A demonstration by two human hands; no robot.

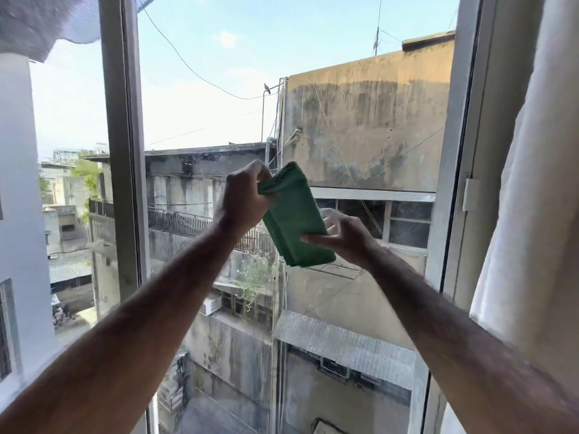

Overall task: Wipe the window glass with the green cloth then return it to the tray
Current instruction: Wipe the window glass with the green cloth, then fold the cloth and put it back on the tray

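A folded green cloth [293, 219] is held up in front of the window glass [219, 98], tilted, at mid height of the pane. My left hand [242, 198] pinches its upper left corner. My right hand [340, 234] grips its lower right edge with the thumb across the front. Both arms reach forward from the bottom of the view. Whether the cloth touches the glass I cannot tell. The tray is not in view.
A grey vertical window frame post [123, 151] stands left of the pane, another frame with a latch [470, 195] on the right. A white curtain [529, 198] hangs at the far right. Buildings and wires show through the glass.
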